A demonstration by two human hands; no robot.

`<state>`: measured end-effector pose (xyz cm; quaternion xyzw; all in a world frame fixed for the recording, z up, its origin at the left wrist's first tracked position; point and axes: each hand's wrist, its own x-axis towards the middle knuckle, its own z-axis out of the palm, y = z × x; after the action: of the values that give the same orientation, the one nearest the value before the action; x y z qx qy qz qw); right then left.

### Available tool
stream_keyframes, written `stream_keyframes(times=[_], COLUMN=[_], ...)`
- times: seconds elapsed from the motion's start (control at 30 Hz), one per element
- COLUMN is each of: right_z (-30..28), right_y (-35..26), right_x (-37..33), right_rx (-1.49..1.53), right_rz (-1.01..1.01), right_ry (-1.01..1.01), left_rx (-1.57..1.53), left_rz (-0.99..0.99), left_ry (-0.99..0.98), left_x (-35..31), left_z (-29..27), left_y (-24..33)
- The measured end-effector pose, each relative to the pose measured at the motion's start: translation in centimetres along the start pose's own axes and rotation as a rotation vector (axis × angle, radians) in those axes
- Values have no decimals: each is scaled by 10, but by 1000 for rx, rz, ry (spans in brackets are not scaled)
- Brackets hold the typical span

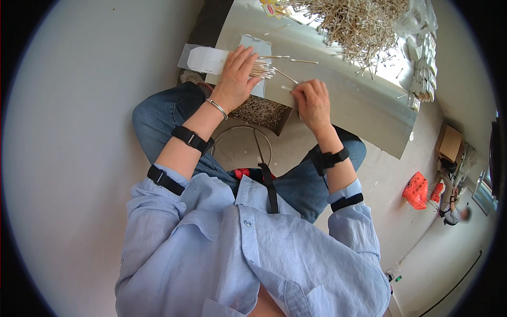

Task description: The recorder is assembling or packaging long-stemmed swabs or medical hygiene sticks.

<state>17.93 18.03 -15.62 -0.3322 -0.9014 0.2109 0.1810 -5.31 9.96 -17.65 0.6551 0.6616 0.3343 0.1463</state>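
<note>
Cotton swabs (261, 70) beneath the left hand (236, 79)

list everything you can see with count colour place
metal table: 1, grey, in front
swab pile: 1, tan/white, table's far side
swab bundle: 1, tan/white, under left hand
loose swabs: several, tan/white, on table
packet: 1, white, by left hand
packet stack: 1, whitish, table's right end
clear bag: 1, transparent, beside pile
swab box: 1, brown, below table
cardboard box: 1, brown, right background
plastic bag: 1, red, right floor
person: 1, pale top, far right
shirt: 1, blue, torso
arm straps: 4, black, two per arm
left hand: 1, bare, on bundle
right hand: 1, bare, table's near edge
</note>
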Motion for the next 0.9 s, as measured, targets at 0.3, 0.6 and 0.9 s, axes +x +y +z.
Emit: stream_keyframes(times=[0.3,0.6,0.9], right_z=[9,5,45], right_y=[-18,33,-53], right_x=[59,60,55], right_rx=[-274,-372,-133], right_rz=[-81,199,-62], right_ry=[257,298,27], left_rx=[-21,-41,-355], left_rz=[-8,-1,-145], left_ry=[0,0,150], left_x=[-2,-4,-3], left_z=[-1,-2,-14], left_y=[-3,-2,6])
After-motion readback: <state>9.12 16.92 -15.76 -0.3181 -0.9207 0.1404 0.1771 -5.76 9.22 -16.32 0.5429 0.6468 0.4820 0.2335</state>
